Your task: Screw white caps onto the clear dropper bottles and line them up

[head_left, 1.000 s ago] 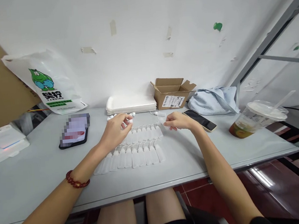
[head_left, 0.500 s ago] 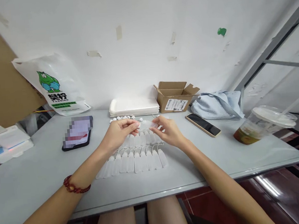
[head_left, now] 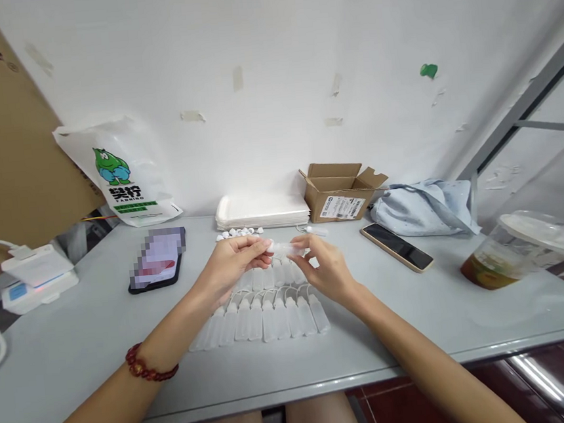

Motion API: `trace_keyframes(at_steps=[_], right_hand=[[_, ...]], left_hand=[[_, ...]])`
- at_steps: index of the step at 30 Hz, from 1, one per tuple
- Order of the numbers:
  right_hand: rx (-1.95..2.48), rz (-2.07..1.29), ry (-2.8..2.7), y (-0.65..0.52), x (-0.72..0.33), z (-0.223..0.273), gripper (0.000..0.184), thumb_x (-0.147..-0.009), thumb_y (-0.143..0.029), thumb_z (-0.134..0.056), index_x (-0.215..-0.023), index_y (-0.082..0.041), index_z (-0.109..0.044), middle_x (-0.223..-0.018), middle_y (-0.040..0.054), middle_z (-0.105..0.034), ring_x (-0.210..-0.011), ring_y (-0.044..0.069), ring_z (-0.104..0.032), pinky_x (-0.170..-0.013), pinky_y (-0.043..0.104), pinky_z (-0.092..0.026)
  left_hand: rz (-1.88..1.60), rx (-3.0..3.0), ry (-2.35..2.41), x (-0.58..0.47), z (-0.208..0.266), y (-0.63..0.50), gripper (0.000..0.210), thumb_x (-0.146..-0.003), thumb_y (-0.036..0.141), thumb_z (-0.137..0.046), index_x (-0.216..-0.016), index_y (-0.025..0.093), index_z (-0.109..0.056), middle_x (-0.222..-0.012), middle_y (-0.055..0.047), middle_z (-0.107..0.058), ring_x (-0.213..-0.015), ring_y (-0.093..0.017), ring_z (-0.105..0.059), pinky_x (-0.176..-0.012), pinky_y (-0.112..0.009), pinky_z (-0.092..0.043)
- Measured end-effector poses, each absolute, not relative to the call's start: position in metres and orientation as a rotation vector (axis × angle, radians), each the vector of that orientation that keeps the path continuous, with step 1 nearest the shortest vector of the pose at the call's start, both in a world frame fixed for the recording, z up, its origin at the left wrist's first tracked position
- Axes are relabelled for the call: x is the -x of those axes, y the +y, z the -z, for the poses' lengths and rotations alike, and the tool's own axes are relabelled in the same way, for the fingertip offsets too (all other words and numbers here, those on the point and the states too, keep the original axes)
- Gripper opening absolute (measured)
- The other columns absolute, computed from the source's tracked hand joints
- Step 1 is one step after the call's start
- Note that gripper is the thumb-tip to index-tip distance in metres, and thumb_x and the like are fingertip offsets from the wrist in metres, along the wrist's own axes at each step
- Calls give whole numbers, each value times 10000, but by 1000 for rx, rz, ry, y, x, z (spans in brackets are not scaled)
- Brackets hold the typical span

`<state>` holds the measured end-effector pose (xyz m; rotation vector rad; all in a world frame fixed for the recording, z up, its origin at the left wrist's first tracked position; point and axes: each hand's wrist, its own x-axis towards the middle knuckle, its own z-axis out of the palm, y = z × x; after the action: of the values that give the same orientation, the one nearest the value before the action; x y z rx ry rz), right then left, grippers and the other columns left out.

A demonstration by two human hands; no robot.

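Note:
My left hand [head_left: 241,262] is closed in a pinch on a small white cap [head_left: 270,245]. My right hand [head_left: 322,260] grips a small translucent plastic bottle [head_left: 283,249] lying sideways, its neck end toward the cap. Cap and bottle meet between the fingertips; whether they are joined I cannot tell. Beneath and in front of the hands lie two rows of similar bottles [head_left: 268,320] with white tops and thin white cords, the farther row partly hidden. Several loose white caps [head_left: 238,233] sit beyond my left hand. Another bottle [head_left: 317,231] lies beyond my right hand.
Behind the hands are a stack of white packets [head_left: 262,211] and an open cardboard box [head_left: 336,197]. A phone [head_left: 161,261] is at left, another phone [head_left: 396,247] at right. A pale blue cloth bag [head_left: 420,207], a drink cup [head_left: 495,275] and a white charger [head_left: 38,279] stand farther out.
The cap and bottle have come together between my hands, where a small space showed before. The whole scene has shifted right and down in the picture as the head moved.

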<state>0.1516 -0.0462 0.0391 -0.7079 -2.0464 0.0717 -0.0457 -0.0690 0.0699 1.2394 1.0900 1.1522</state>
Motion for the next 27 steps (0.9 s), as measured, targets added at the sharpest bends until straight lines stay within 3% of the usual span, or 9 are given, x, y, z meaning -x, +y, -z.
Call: trace_keyframes(at_steps=[5,10,15,22,25,27], right_hand=[[725,40,-2096,-47,-151,-37,67,-915,-206,-429,-884,-216,-487,-916,90,-655,-714,154,-613,-547,258,-498],[774,73,-2070,-52,-149,-35,59,-903,-257,-494,-875,-207,-505,-866,81,-676,-680,150,-626,-543,242,-498],[829,-4,-2017,-53,-148,-33,170,-876,-361,-554,-867,-194,-521,-788,56,-681,-555,126,-600,-495,231,-491],[752,44,-1946,-50,-145,-32,98,-875,-245,-564,-957,-192,-572,-878,64,-707,-628,136,-645,-536,239,-541],[677,106,-1907,-51,-144,-34,107,-869,-172,-562,-974,-188,-578,-917,79,-707,-792,159,-679,-604,237,-569],[646,154,-1891,-51,-143,-34,116,-865,-147,-562,-974,-183,-583,-917,86,-706,-836,163,-682,-641,242,-579]], left_hand=[[-1140,-1267,1104,45,-71,-70,242,-714,396,-727,-746,157,-712,-696,-36,-678,-695,-148,-638,-751,-314,-546],[-1216,-1311,1196,41,-74,-74,233,-685,374,-743,-767,159,-712,-704,-34,-693,-692,-166,-651,-767,-349,-548],[-1271,-1394,1213,39,-76,-76,220,-671,318,-753,-826,166,-717,-757,-25,-705,-737,-170,-654,-793,-342,-544],[-1252,-1358,1165,41,-75,-75,246,-694,342,-749,-858,164,-701,-867,-37,-714,-836,-177,-667,-851,-322,-532],[-1208,-1279,1150,41,-77,-76,259,-729,381,-721,-830,145,-682,-797,-38,-702,-754,-153,-673,-763,-276,-554],[-1122,-1286,1196,41,-78,-76,295,-746,422,-698,-750,129,-661,-666,-20,-654,-591,-121,-635,-557,-221,-538]])
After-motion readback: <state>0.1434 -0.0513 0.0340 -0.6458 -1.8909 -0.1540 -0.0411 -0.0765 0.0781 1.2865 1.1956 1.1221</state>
